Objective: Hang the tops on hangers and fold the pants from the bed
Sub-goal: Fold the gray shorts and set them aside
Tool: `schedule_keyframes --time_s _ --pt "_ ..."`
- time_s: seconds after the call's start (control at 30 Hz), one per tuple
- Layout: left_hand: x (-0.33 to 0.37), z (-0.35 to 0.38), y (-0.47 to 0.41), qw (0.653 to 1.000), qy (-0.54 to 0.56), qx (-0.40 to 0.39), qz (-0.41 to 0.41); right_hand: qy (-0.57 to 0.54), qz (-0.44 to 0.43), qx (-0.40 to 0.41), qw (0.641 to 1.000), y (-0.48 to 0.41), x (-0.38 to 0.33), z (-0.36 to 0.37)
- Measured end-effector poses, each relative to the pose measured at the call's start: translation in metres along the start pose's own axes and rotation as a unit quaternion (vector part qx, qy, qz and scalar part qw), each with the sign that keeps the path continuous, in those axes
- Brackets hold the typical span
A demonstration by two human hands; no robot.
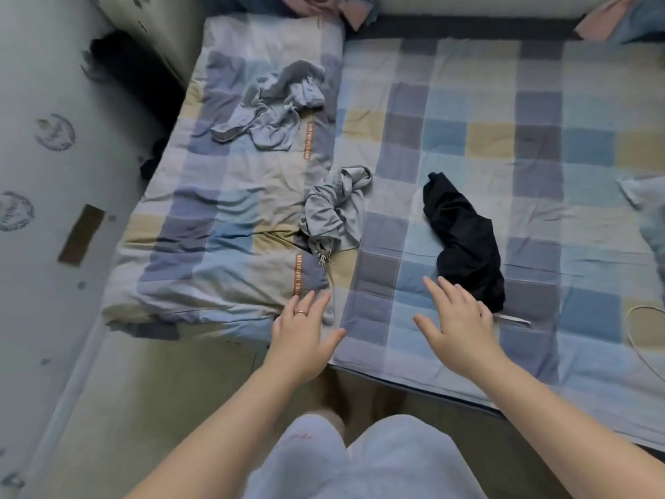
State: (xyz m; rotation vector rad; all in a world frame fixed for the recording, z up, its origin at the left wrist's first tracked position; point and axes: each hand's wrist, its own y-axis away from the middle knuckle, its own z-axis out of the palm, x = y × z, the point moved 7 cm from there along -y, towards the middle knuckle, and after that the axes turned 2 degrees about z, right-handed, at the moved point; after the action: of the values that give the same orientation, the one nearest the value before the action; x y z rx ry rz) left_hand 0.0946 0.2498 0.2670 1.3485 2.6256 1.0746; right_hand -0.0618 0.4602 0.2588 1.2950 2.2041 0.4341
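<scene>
A person stands at the edge of a bed [467,145] covered in a checked blue, grey and yellow sheet, both bare arms reaching forward. The left hand [304,334], wearing a ring [300,312], hovers with fingers spread, holding nothing, at the corner of a folded checked quilt [223,210]. The right hand [455,318], also spread and empty, is just beside a crumpled black garment [464,239]. A crumpled grey garment [334,210] lies at the quilt's edge. Another bunched grey garment [273,106] lies farther back on the quilt.
</scene>
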Motion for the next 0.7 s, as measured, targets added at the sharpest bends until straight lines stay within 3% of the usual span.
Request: schedule_keyframes --time_s 0.23,0.33,0.47,0.7 --pt "-0.074 0.082 -0.122 0.992 0.033 -0.103 -0.067 -0.028 0.007 -0.095 0.995 -0.106 -0.005 0.099" --pt "-0.12 0.109 -0.193 0.988 0.056 -0.107 -0.099 -0.053 0.005 -0.131 0.99 -0.156 -0.017 0.154" --pt "-0.166 0.124 -0.293 0.989 0.092 -0.052 -0.104 -0.09 -0.019 -0.159 0.983 -0.239 -0.048 0.215" --pt "-0.175 0.083 -0.423 0.985 0.123 0.117 0.016 -0.133 -0.053 -0.037 0.989 -0.386 -0.123 0.238"
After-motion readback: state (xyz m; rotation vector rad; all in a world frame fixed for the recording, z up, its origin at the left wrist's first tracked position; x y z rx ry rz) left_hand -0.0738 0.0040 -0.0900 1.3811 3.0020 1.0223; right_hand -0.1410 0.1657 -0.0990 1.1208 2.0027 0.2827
